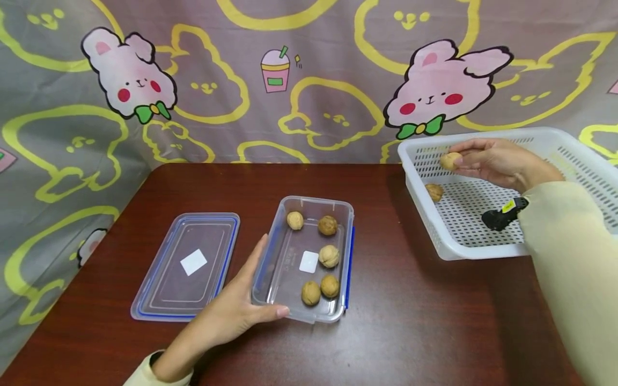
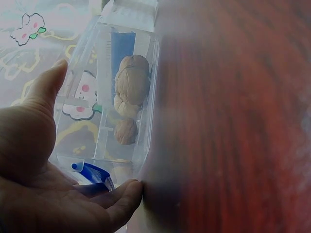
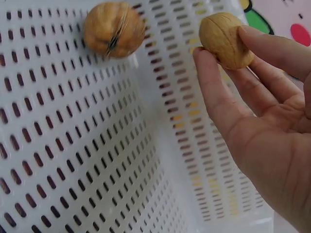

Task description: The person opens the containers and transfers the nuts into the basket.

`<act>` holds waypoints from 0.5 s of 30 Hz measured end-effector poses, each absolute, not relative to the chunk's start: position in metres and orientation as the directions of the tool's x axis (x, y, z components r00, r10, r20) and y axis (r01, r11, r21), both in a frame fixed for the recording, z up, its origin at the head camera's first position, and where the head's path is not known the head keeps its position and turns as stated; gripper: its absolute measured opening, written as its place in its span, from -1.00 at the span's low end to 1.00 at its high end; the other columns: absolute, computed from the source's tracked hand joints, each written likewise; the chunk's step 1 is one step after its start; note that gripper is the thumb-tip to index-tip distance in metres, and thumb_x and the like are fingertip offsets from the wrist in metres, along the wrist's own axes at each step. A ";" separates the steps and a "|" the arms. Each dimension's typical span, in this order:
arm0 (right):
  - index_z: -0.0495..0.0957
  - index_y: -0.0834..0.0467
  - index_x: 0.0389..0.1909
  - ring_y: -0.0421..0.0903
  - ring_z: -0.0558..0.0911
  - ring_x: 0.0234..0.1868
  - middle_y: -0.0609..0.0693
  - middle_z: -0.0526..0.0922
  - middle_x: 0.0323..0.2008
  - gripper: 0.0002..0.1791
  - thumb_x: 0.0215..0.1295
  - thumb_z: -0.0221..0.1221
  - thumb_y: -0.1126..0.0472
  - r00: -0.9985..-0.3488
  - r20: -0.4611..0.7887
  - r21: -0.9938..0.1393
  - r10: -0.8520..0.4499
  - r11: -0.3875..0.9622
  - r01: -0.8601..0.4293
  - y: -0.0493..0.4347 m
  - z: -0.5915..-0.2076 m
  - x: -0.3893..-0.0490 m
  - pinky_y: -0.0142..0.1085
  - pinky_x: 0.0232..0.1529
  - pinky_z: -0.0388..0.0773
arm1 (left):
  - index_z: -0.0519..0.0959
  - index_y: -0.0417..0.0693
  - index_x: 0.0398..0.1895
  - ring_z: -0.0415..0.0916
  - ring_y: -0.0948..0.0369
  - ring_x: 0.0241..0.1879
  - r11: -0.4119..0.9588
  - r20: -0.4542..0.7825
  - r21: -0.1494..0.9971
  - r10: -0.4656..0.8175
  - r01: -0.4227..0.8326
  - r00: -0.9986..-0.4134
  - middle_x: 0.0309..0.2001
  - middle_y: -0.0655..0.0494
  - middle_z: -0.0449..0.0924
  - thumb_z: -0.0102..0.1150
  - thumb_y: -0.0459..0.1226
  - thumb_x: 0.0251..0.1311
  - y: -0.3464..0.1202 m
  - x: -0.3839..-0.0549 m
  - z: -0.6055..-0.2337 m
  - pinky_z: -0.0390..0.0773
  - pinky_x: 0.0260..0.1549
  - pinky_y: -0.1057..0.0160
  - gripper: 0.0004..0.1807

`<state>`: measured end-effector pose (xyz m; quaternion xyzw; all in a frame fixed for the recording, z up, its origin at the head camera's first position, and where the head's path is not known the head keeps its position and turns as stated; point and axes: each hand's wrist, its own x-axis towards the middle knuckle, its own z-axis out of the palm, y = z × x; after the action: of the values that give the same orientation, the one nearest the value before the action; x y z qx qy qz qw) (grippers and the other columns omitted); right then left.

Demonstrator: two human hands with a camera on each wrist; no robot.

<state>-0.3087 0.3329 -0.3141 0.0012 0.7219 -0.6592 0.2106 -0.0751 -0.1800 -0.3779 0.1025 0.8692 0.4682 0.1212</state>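
My right hand [image 1: 502,162] pinches a walnut [image 1: 450,161] between thumb and fingertips, above the left part of a white perforated basket [image 1: 436,233]. Another walnut [image 3: 114,30] lies in the basket, below the held one. With my left hand [image 1: 236,305] I hold a clear plastic food container [image 1: 277,262] at its near left corner, thumb [image 1: 275,312] at the near edge and fingers along the left side. Inside the container are several walnuts [image 1: 329,256], mostly toward its right side, beside a white square label [image 1: 309,261].
A clear lid [image 1: 185,292] with a blue seal lies flat on the dark red table [image 1: 381,343], left of the container. Blue clips [image 1: 350,279] hang along the container's right side. Behind the table is a patterned curtain [image 1: 328,59].
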 end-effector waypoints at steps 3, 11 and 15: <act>0.79 -0.20 -0.14 -0.27 0.68 -0.05 -0.28 0.70 -0.09 -0.59 0.57 0.09 0.37 -0.898 -0.348 -0.925 -0.268 0.254 0.283 0.338 -0.317 -0.310 -0.39 0.05 0.70 | -0.31 0.40 0.73 -0.17 -0.17 0.67 0.531 -0.102 0.844 0.297 0.075 -0.950 0.73 -0.05 -0.27 0.62 0.02 0.03 -0.180 -0.075 -0.378 -0.08 0.54 -0.39 0.42; 0.70 -0.28 -0.20 -0.26 0.67 -0.07 -0.31 0.63 -0.14 -0.62 0.57 0.10 0.32 -0.880 -0.404 -0.872 -0.250 0.395 0.288 0.343 -0.327 -0.312 -0.40 0.07 0.68 | -0.32 0.41 0.73 -0.19 -0.18 0.67 0.532 -0.099 0.843 0.299 0.080 -0.949 0.73 -0.04 -0.28 0.62 0.00 0.05 -0.180 -0.076 -0.378 -0.08 0.53 -0.40 0.42; 0.69 -0.23 -0.19 -0.23 0.67 -0.08 -0.28 0.66 -0.15 -0.61 0.55 0.08 0.37 -0.861 -0.437 -0.858 -0.259 0.406 0.314 0.341 -0.330 -0.314 -0.36 0.07 0.69 | -0.32 0.39 0.73 -0.20 -0.19 0.67 0.530 -0.096 0.844 0.302 0.083 -0.949 0.73 -0.06 -0.29 0.61 -0.01 0.06 -0.181 -0.075 -0.378 -0.08 0.52 -0.41 0.41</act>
<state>-0.3136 0.3406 -0.3301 0.0171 0.7962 -0.5446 0.2630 -0.0753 -0.1805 -0.3781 0.1110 0.8669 0.4720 0.1157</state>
